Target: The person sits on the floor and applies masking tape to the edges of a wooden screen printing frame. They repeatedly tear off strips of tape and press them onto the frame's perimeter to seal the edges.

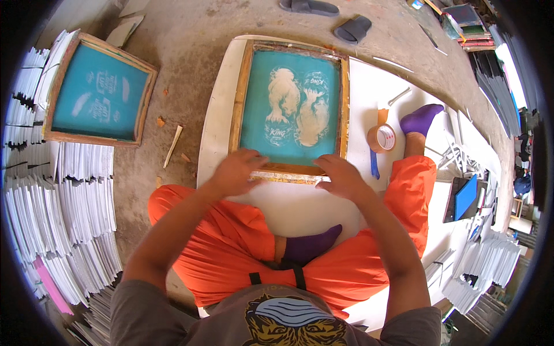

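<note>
A screen printing frame (240,104) lies on the white board (216,138) in front of me. Its rim is wooden, and the teal mesh carries two pale animal figures with lettering. At the frame's near left corner, my left hand (238,172) is closed over the near rail, fingers on top and thumb toward me. My right hand (341,176) grips the near right corner the same way. To the right of the frame, a roll of brown tape (374,138) rests beside a blue strip (374,165).
Another teal screen frame (149,104) leans on paper stacks (86,202) at left. Two dark slippers (353,29) lie on the concrete floor beyond the board. At right are white paper scraps (461,153), a blue flat piece (466,197) and more paper stacks (490,259). My legs flank the board's near part.
</note>
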The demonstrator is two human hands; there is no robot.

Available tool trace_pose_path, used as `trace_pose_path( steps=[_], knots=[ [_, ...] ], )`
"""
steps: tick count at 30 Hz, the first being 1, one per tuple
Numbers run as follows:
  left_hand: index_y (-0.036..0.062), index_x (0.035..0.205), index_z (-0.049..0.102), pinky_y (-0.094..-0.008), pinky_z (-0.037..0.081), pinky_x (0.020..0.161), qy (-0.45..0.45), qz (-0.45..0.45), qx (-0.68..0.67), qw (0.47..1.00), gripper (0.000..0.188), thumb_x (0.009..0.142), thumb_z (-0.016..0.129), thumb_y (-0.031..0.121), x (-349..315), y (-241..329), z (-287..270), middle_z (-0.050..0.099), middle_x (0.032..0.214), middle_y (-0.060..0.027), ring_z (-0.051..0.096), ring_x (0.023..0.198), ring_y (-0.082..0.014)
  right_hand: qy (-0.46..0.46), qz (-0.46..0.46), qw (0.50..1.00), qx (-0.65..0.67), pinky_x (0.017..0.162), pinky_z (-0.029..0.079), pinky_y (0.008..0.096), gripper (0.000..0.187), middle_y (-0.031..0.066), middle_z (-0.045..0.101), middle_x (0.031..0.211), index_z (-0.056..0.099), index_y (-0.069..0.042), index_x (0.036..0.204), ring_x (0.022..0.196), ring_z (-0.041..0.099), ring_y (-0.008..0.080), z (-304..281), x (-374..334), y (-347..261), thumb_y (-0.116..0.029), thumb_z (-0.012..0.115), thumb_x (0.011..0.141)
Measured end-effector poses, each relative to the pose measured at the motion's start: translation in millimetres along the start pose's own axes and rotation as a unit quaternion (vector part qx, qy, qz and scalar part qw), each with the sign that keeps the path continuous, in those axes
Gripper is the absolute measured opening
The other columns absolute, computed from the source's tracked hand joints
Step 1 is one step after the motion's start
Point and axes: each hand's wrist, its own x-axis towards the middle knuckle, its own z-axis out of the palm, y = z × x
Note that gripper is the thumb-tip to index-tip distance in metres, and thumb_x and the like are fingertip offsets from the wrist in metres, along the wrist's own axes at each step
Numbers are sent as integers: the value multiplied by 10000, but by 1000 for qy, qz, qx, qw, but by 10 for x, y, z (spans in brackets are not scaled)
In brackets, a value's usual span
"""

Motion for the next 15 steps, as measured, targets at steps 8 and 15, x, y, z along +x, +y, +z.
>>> trace_pose_path(
  steps=[8,15],
  knots=[
    [-17,1363,604,-438,531,1021,74,37,27,996,519,877,697,139,274,513,931,656,1274,-192,633,1202,-342,3,60,998,-23,1008,505,500,557,172,693,1191,613,-25,1311,1171,650,373,523,-103,-135,-207,825,829],
    [-33,1254,651,-396,578,921,74,17,78,994,399,903,649,157,260,499,936,703,1147,-151,685,1091,-288,97,41,983,-148,936,553,456,452,185,698,1115,639,-7,1205,1086,678,367,693,-225,-82,-221,812,846]
  ],
)
